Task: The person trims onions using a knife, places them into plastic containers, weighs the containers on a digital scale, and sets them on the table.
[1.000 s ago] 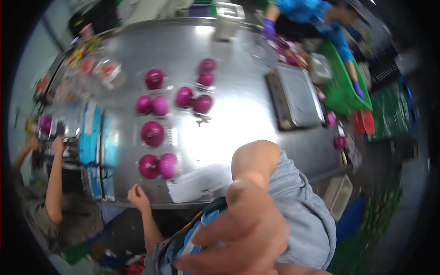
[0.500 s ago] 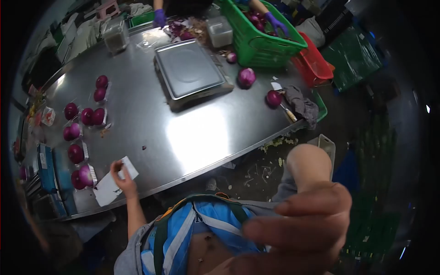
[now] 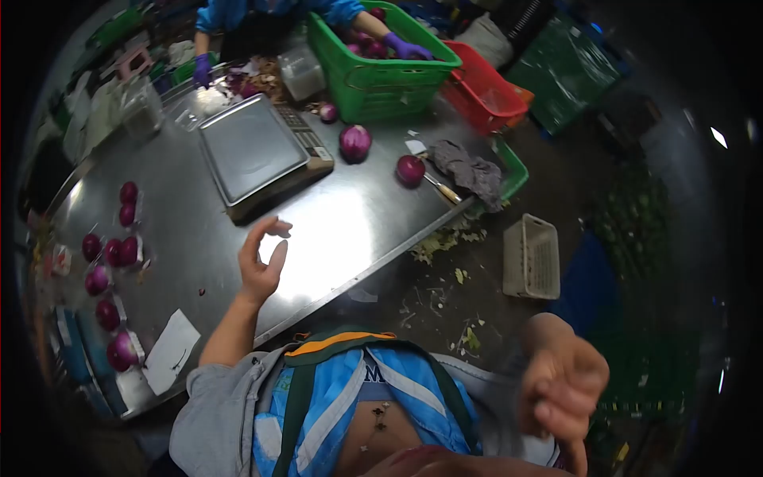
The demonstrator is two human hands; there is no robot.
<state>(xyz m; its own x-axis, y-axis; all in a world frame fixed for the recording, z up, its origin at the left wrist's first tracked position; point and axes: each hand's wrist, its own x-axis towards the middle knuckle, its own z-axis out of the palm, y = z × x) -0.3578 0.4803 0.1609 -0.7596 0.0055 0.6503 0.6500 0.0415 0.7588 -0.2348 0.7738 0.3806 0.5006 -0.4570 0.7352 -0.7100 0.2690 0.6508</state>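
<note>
My left hand [image 3: 266,258] is over the steel table, thumb and fingers apart in a loose curve, holding nothing. It is in front of the digital scale [image 3: 254,151], apart from it. My right hand [image 3: 564,381] hangs off the table at the lower right, somewhat blurred. Its fingers are loosely bent and apart, and I make out nothing in them. A white sheet of paper [image 3: 172,354] lies near the table's front edge. Left of it, red onions [image 3: 122,351] sit in small clear trays, several in a staggered group. Two more large onions, one peeled-looking [image 3: 355,144] and one smooth [image 3: 410,170], lie right of the scale.
Across the table a co-worker's purple-gloved hand [image 3: 407,48] reaches into a green crate [image 3: 389,94] of onions. A red crate [image 3: 485,95] stands beside it. A knife [image 3: 442,188] and grey cloth [image 3: 469,171] lie at the right edge. On the floor is a pale basket [image 3: 531,258].
My left hand has left the paper and moved right, toward the scale. My right hand has drawn away from close before the camera. The view has shifted, showing more floor on the right.
</note>
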